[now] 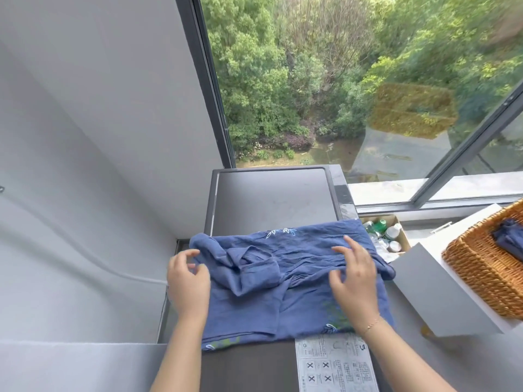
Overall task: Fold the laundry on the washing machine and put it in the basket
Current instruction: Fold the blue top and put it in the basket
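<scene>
Fingers (346, 244) of the right hand (353, 274) lie spread and flat on the blue shirt (285, 281), pressing it down. Fingers of the left hand (188, 278) are loosely curled and hold nothing; they hang just over the shirt's left edge. Under both hands the shirt lies flat on the washer (271, 199), its long side going left to right, collar toward the left fingers. Off past the right fingers sits the basket (481, 267) with dark cloth (509, 239) inside.
</scene>
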`<state>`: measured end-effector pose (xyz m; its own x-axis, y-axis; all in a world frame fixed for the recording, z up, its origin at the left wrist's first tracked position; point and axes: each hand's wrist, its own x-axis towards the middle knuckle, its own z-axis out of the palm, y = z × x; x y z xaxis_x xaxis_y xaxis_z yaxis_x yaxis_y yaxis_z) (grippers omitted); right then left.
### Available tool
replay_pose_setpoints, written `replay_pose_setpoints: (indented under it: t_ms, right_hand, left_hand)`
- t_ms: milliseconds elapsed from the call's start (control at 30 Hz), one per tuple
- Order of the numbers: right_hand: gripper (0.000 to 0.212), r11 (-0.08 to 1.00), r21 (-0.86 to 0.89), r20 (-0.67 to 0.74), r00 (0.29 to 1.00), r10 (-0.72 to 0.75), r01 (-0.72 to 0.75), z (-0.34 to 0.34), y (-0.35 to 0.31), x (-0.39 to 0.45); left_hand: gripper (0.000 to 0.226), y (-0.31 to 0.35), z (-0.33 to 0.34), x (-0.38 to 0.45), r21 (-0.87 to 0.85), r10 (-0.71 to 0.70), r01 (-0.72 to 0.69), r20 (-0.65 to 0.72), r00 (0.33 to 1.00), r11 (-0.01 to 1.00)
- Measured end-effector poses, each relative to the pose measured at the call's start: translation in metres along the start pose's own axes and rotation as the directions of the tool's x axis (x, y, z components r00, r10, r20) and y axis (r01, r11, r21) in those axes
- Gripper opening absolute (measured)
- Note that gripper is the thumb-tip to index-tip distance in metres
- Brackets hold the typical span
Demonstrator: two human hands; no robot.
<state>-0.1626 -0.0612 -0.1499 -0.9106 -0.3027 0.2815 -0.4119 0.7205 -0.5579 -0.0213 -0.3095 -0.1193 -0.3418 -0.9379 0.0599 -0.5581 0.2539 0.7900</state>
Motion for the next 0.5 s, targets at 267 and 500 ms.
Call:
replay_pose_setpoints:
  t_ms: [267, 500]
  right_hand:
    - [0.047, 0.943, 0.021, 0.403, 0.86, -0.313, 0.333, 0.084, -0.07, -0.035]
    - [0.049, 0.937, -0.088, 0.452, 0.851, -0.266, 0.339, 0.09, -0.07, -0.039]
  left_hand:
    - [0.041, -0.054, 0.001, 0.072, -0.081, -0.553, 0.726, 0.593, 0.585, 0.683]
    - [0.006, -0.044, 0.02, 0.08, -0.38, -0.384, 0.678, 0.606, 0.697, 0.629]
